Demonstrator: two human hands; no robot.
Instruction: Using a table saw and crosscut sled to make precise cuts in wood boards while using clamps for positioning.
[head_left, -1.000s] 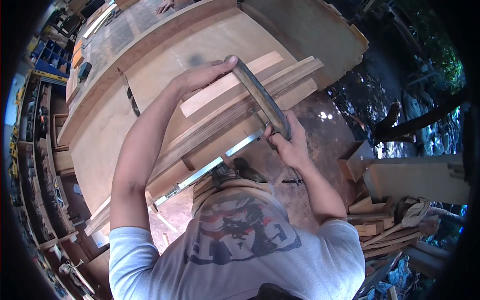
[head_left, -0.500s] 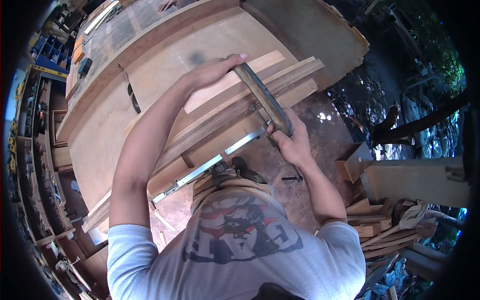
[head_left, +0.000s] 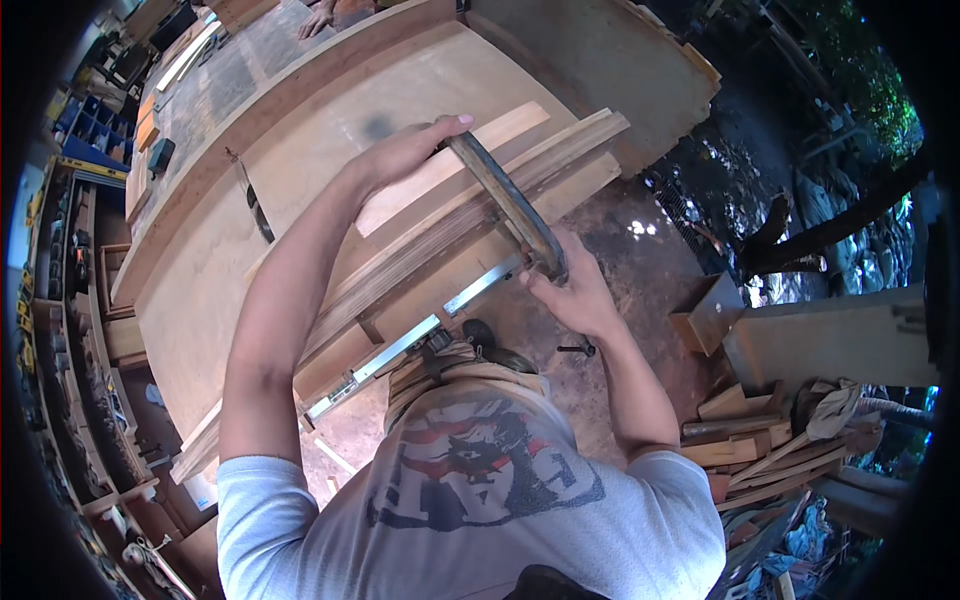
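Observation:
A dark metal bar clamp [head_left: 510, 205] spans a stack of wooden boards [head_left: 470, 230] lying at the edge of a large plywood table [head_left: 330, 120]. My left hand [head_left: 405, 150] rests on the upper end of the clamp and on the top board. My right hand [head_left: 570, 290] grips the clamp's lower end at the table edge. A metal rail [head_left: 415, 335] runs along the table's front edge below the boards.
Offcuts of wood [head_left: 760, 440] are piled on the floor at the right beside an open wooden box [head_left: 715, 310]. A small dark clamp [head_left: 575, 349] lies on the concrete floor. Shelves with tools [head_left: 70, 330] line the left side. Another person's hand [head_left: 320, 18] shows at the far table edge.
My left hand has slid slightly along the clamp's upper end. My right hand stays at the lower end; the boards have not shifted.

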